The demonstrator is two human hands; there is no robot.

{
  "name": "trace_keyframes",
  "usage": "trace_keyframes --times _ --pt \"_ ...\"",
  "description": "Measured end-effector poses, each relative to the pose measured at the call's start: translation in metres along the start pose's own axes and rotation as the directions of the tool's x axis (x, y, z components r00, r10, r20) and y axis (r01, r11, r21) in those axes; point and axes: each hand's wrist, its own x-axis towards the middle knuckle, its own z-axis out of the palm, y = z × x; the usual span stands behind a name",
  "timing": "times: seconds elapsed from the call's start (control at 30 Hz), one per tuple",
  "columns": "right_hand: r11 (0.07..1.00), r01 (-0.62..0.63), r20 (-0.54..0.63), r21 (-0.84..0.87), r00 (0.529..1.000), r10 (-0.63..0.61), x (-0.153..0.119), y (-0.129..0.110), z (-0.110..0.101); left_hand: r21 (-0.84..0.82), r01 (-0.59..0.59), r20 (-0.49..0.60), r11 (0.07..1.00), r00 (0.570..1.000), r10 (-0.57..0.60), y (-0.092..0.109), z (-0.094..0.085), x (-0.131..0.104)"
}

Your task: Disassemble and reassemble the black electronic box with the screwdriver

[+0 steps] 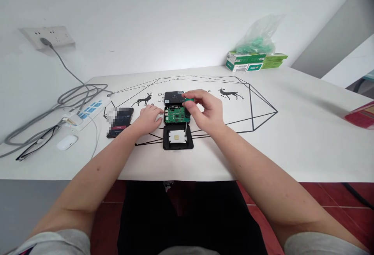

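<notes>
My right hand point(204, 108) grips an upright screwdriver point(187, 111) with a green and black handle. Its metal shaft points down at the right edge of a black square cover point(190, 142), which holds a white plate point(172, 137) with a gold square. Behind the cover lies a black case with a green circuit board point(175, 117), partly hidden by the screwdriver and fingers. My left hand point(148, 119) rests beside the left edge of that case, fingers apart and holding nothing. A black lid point(172, 98) with small labels sits farther back.
A phone point(126, 117) lies left of my left hand. Farther left are a power strip point(93, 108), coiled grey cables, glasses point(39, 142) and a white case point(67, 142). Green and white boxes point(245, 59) with a plastic bag stand at the back right. A red object point(360, 115) is at the right edge.
</notes>
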Motion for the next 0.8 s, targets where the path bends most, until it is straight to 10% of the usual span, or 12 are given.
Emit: trace_keyframes --times 0.2,0.8 --pt "0.987 0.163 0.082 -0.002 0.983 -0.162 0.0040 0.0021 -0.0045 -0.006 -0.006 -0.007 1.000 1.000 0.006 -0.0014 0.0005 0.0006" --pt "0.998 0.064 -0.013 -0.011 0.998 -0.064 0.0055 0.0055 -0.0006 -0.017 -0.020 -0.016 1.000 1.000 0.020 -0.0015 0.0000 0.0001"
